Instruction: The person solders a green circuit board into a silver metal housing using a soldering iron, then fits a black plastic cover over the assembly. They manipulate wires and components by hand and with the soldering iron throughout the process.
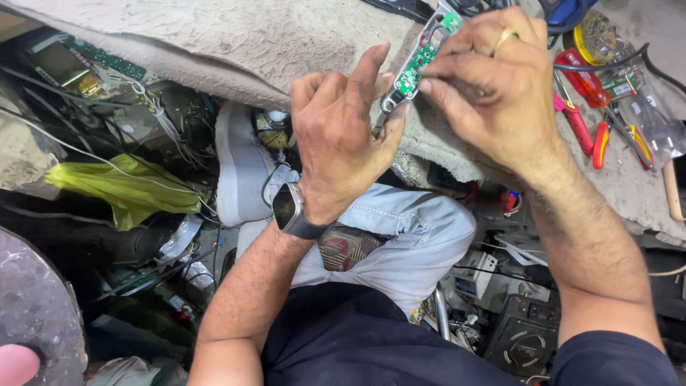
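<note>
Workbench, covered in worn grey-beige carpet-like fabric, is spanning the upper frame; below it, a dim floor space is holding tangled wires, a yellow-green plastic bag, a grey shoe and a small speaker box.

Left hand, wearing a dark smartwatch, is bracing the lower end of a long narrow device frame from below, thumb and fingers closed about its edge.

Right hand, ring on one finger, is pinching the green circuit board seated in that frame, fingertips pressed together on it, just above the bench edge.

Red-handled tools are lying on the fabric to the right.

Risk, as a judgement: the board may be flexing or slipping from the pinch, falling into the clutter below, since the frame is being held over the bench lip.
</note>
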A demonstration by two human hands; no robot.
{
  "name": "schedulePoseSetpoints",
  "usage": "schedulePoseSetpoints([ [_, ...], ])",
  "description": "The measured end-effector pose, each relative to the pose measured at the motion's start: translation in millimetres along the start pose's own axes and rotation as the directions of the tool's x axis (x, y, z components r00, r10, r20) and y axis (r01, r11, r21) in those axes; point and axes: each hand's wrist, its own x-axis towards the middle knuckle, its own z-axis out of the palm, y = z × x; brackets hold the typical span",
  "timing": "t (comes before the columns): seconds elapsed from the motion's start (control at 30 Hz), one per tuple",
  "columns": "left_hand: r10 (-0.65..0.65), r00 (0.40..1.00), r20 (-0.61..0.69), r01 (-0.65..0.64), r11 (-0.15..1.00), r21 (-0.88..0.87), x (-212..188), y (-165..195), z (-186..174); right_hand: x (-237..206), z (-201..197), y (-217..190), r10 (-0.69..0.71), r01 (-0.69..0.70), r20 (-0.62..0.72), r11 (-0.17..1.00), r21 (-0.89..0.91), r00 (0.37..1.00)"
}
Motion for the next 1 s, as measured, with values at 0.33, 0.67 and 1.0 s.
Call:
schedulePoseSetpoints([
  [0.33, 0.03, 0.999, 0.039, -0.033, 0.996, 0.083, -1.4, -0.7, -1.0, -10.7, 16.3, -9.3, -0.127, 0.126, -0.007, 0.989, -0.071, 0.992],
  [0.67, 0.095, 0.989, 0.111, -0.114, 0.978, 0.176, 2.3, 33.5, -5.1, -42.6, 4.2, -16.3, 0.283, -0.216, -0.291, 0.946, 0.243, 0.914],
  [1.0, 0.156, 0.955, 0.253, -0.199, 0.967, 0.157, 18.8, 25.7, 5.1, -39.6, 28.8, 13.3, 0.22, -0.187, -0.158, 0.962, 0.199, 0.963],
])
